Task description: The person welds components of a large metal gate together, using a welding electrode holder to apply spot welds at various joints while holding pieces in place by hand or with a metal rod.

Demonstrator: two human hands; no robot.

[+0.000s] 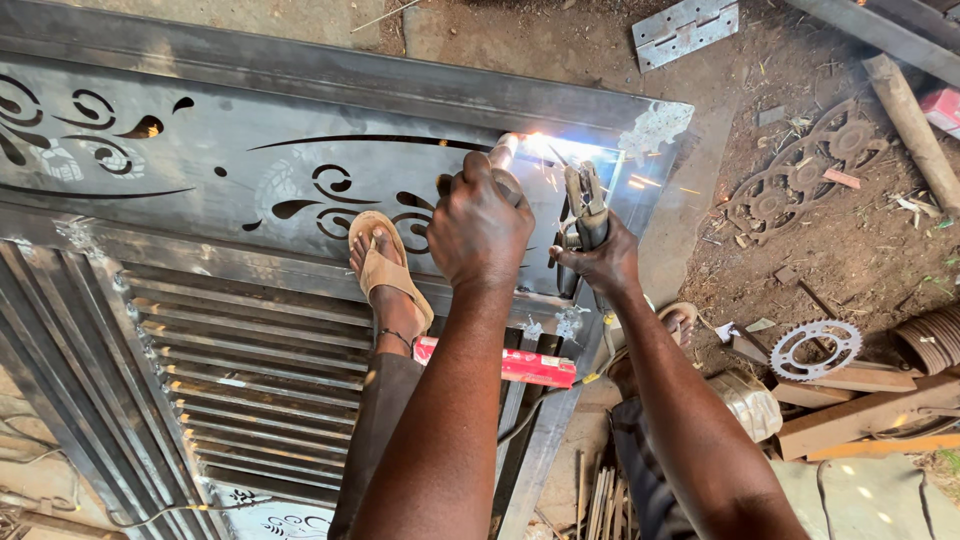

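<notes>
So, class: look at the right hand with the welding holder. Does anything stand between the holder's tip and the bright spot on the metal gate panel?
Nothing visible does. The right hand grips the welding holder, whose tip runs straight to the glowing spot on the gate panel. The left hand, holding a pale cylindrical thing, sits beside that line, not across it.

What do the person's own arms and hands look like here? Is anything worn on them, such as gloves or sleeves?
Both arms are bare along all of their visible length: no sleeves show. The left hand and the right hand wear no gloves, and I see no watch, ring or bracelet on either. Both forearms look lean. The only band in view is a thin dark anklet, above the tan sandal.
</notes>
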